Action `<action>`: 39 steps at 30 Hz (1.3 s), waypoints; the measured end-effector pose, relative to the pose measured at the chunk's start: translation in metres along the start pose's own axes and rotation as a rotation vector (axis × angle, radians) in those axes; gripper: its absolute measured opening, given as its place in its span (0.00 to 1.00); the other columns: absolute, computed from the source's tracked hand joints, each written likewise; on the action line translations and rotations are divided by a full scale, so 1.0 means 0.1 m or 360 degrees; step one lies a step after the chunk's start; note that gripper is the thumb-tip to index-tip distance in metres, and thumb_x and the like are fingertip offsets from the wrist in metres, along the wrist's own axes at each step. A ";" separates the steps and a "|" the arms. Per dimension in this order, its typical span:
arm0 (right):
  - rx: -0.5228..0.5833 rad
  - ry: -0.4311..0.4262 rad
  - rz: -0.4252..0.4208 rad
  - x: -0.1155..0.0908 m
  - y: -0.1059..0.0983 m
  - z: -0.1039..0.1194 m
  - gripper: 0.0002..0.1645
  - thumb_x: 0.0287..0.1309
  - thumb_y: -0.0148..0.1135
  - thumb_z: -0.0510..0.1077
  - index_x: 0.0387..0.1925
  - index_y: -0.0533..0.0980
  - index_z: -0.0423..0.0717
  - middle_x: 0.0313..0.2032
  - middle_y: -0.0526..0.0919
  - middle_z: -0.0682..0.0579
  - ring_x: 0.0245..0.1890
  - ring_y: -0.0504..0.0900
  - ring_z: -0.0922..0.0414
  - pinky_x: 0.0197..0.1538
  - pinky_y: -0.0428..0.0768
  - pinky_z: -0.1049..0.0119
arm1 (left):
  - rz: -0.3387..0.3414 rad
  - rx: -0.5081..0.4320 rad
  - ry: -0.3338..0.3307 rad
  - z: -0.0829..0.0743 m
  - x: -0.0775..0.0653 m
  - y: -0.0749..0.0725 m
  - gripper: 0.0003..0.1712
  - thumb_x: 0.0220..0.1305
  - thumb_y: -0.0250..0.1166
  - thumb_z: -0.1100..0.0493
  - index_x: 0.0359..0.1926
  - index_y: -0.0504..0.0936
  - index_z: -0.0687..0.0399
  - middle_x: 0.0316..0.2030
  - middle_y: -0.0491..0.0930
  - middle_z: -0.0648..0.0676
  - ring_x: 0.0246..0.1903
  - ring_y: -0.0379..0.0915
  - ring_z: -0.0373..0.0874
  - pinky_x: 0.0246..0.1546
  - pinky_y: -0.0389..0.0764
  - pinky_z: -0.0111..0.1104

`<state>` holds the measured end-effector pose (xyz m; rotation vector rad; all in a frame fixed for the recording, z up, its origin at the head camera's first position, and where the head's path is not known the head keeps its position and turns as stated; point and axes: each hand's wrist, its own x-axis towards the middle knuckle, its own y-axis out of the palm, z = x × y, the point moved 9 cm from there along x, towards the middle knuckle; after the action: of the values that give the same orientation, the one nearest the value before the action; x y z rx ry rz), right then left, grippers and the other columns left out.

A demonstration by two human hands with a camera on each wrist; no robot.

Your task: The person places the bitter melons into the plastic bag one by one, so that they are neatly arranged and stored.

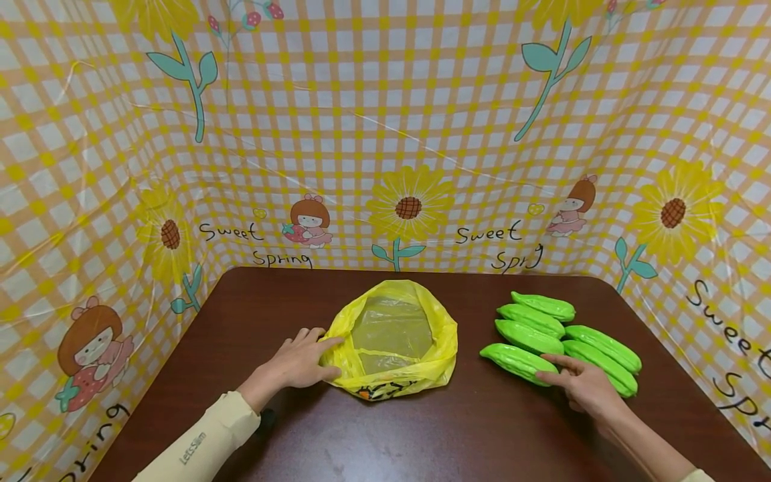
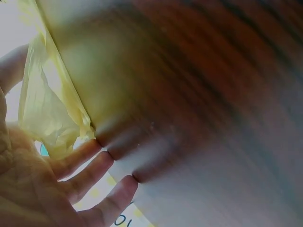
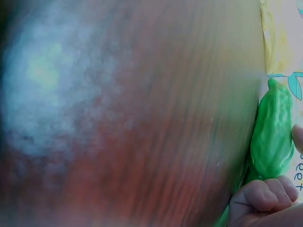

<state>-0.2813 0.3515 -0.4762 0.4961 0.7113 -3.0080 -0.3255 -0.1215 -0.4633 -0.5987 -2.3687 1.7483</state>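
Note:
A yellow plastic bag (image 1: 446,341) lies on the table with its wide mouth facing up. My left hand (image 1: 301,358) rests at its left side, thumb and index finger touching the rim. In the left wrist view the other fingers (image 2: 90,175) extend fairly straight beside the bag film (image 2: 47,104). At the right, my right hand (image 1: 581,388) pinches the blunt end of a bright green bitter melon (image 1: 512,360) between thumb and index finger. The right wrist view shows this bitter melon (image 3: 272,132) close to the table, with the remaining fingers (image 3: 265,194) curled below it.
Several more bitter melons (image 1: 533,320) lie in two groups behind and right of the held one. The dark brown table (image 1: 385,442) is enclosed by a checked curtain (image 1: 349,134) with sunflowers at the back and both sides.

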 end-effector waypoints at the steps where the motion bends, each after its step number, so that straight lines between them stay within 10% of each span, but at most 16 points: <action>1: -0.0002 0.0006 0.0005 0.00 0.00 0.00 0.52 0.57 0.72 0.58 0.74 0.62 0.38 0.16 0.52 0.64 0.14 0.51 0.65 0.21 0.63 0.67 | -0.0005 0.0009 -0.0002 -0.01 0.00 0.00 0.38 0.64 0.65 0.38 0.74 0.69 0.37 0.71 0.63 0.60 0.69 0.57 0.60 0.58 0.66 0.58; 39: -0.0003 0.0082 0.0104 0.09 0.04 -0.14 0.53 0.59 0.71 0.57 0.76 0.58 0.37 0.15 0.54 0.63 0.15 0.54 0.63 0.24 0.65 0.66 | -0.0045 0.0041 -0.0029 -0.03 0.00 0.00 0.42 0.59 0.71 0.39 0.73 0.70 0.40 0.68 0.66 0.59 0.65 0.60 0.59 0.55 0.67 0.57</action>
<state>-0.2850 0.3546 -0.4920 0.5872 0.6866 -2.9434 -0.3244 -0.1190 -0.4629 -0.5456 -2.3512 1.7771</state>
